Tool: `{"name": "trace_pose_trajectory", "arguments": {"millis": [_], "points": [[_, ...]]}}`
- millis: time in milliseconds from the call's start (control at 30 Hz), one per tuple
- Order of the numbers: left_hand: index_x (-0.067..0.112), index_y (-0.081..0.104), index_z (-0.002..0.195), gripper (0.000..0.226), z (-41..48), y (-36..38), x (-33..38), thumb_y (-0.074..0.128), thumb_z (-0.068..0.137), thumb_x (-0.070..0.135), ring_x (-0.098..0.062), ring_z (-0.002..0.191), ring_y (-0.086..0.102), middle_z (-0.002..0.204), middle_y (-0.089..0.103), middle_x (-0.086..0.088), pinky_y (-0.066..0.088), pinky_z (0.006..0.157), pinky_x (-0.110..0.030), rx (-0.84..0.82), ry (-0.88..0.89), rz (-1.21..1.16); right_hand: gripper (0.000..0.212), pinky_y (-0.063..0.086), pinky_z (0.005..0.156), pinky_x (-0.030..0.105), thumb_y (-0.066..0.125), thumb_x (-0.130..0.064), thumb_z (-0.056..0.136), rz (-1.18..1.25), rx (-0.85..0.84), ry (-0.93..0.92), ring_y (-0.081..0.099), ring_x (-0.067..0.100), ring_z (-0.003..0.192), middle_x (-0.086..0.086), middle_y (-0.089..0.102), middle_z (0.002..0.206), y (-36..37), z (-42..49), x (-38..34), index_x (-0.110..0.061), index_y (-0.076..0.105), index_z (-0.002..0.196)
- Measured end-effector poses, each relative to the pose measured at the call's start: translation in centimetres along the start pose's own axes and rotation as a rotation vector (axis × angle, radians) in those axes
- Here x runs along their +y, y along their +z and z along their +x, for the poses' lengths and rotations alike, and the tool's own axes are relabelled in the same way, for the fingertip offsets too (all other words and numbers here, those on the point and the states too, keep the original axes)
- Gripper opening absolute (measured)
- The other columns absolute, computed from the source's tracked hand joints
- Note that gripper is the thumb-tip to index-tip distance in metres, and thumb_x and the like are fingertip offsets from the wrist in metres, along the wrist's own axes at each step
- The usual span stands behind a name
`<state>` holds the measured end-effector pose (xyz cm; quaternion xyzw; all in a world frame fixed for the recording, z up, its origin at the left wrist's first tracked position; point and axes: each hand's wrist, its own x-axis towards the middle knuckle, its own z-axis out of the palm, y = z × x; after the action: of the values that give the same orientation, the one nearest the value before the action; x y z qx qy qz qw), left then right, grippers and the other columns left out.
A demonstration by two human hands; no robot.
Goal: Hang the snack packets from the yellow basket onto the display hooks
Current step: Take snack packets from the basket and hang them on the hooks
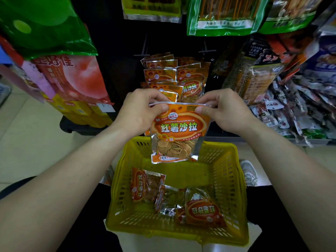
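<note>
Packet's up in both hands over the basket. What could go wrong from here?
1. The left hand and right hand pinch only the top seal of the orange packet. Its hang hole is not visible, so threading a hook may need a regrip, and the packet could slip into the yellow basket.
2. The hanging packets behind are crowded and overlapping. Pushing another on could knock the front ones off.
</note>
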<state>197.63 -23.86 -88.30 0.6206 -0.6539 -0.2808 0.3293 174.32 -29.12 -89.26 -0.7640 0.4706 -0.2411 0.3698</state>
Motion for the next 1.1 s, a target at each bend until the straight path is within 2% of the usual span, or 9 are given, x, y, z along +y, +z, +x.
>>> {"name": "trace_pose_trajectory", "arguments": {"millis": [200, 367, 500, 600, 700, 833, 967, 1033, 1100], "points": [[0.039, 0.065, 0.085, 0.018, 0.2, 0.1, -0.2, 0.072, 0.089, 0.023, -0.007, 0.098, 0.066, 0.09, 0.066, 0.018, 0.056, 0.079, -0.03, 0.013, 0.01, 0.009, 0.01, 0.044, 0.059, 0.006, 0.071, -0.023, 0.09, 0.001, -0.012, -0.012, 0.062, -0.012, 0.069, -0.019, 0.066, 0.076, 0.1, 0.1, 0.2, -0.032, 0.07, 0.087], [0.045, 0.063, 0.079, 0.024, 0.1, 0.4, -0.5, 0.073, 0.089, 0.025, 0.015, 0.086, 0.058, 0.088, 0.064, 0.026, 0.046, 0.071, -0.014, 0.006, 0.019, 0.036, 0.01, 0.044, 0.063, 0.009, 0.07, -0.023, 0.091, -0.042, -0.036, -0.015, 0.065, -0.007, 0.076, -0.017, 0.068, 0.078, 0.1, 0.2, 0.5, -0.032, 0.07, 0.087], [0.041, 0.067, 0.086, 0.015, -0.4, 1.6, -0.6, 0.072, 0.089, 0.027, -0.001, 0.091, 0.065, 0.094, 0.07, 0.016, 0.058, 0.075, -0.029, 0.004, 0.041, 0.032, 0.011, 0.043, 0.067, 0.018, 0.064, -0.021, 0.09, -0.198, -0.143, -0.068, 0.061, 0.001, 0.079, -0.018, 0.062, 0.083, 1.0, -0.2, 0.1, -0.03, 0.068, 0.095], [0.04, 0.067, 0.087, 0.015, -0.4, 2.2, -0.6, 0.072, 0.089, 0.027, -0.003, 0.091, 0.067, 0.091, 0.071, 0.016, 0.059, 0.077, -0.034, 0.001, 0.065, 0.041, 0.016, 0.046, 0.073, 0.03, 0.063, -0.035, 0.092, -0.319, -0.168, -0.141, 0.061, 0.013, 0.09, -0.014, 0.061, 0.092, 2.2, -0.8, -0.6, -0.031, 0.068, 0.106], [0.042, 0.067, 0.085, 0.016, -0.3, 2.3, -0.5, 0.072, 0.089, 0.027, -0.002, 0.091, 0.066, 0.091, 0.071, 0.017, 0.058, 0.077, -0.033, -0.006, 0.071, 0.032, 0.019, 0.051, 0.078, 0.038, 0.06, -0.041, 0.094, -0.347, -0.124, -0.133, 0.064, 0.023, 0.099, -0.008, 0.069, 0.098, 2.3, -1.0, -1.1, -0.033, 0.068, 0.11], [0.044, 0.064, 0.083, 0.016, -0.3, 2.3, -0.4, 0.073, 0.088, 0.031, 0.003, 0.087, 0.067, 0.087, 0.072, 0.016, 0.056, 0.074, -0.025, -0.031, 0.058, 0.019, 0.016, 0.052, 0.076, 0.04, 0.058, -0.043, 0.095, -0.417, -0.111, -0.103, 0.064, 0.022, 0.098, -0.013, 0.065, 0.091, 1.6, -0.7, -0.9, -0.034, 0.068, 0.104], [0.042, 0.062, 0.092, 0.013, -0.2, 2.0, -1.1, 0.073, 0.088, 0.037, 0.001, 0.082, 0.066, 0.084, 0.071, 0.016, 0.054, 0.069, -0.025, -0.047, 0.017, 0.072, 0.018, 0.055, 0.08, 0.044, 0.057, -0.043, 0.096, -0.443, -0.142, -0.04, 0.065, 0.023, 0.1, -0.006, 0.071, 0.105, 0.8, -0.8, -0.4, -0.033, 0.068, 0.107], [0.044, 0.06, 0.093, 0.017, -0.2, 1.7, -1.6, 0.073, 0.088, 0.035, 0.002, 0.082, 0.065, 0.083, 0.069, 0.017, 0.054, 0.07, -0.026, -0.065, -0.007, 0.087, 0.016, 0.055, 0.08, 0.045, 0.058, -0.042, 0.096, -0.433, -0.139, -0.024, 0.066, 0.024, 0.1, -0.004, 0.072, 0.106, 0.4, -1.0, -0.2, -0.032, 0.068, 0.105], [0.038, 0.063, 0.1, 0.017, -0.4, 1.7, -2.2, 0.073, 0.088, 0.033, 0.0, 0.085, 0.065, 0.088, 0.069, 0.017, 0.055, 0.075, -0.029, -0.094, -0.037, 0.118, 0.009, 0.056, 0.077, 0.045, 0.058, -0.042, 0.096, -0.443, -0.115, -0.019, 0.067, 0.024, 0.097, -0.004, 0.072, 0.102, 0.0, -1.4, 0.2, -0.035, 0.064, 0.097]]}}
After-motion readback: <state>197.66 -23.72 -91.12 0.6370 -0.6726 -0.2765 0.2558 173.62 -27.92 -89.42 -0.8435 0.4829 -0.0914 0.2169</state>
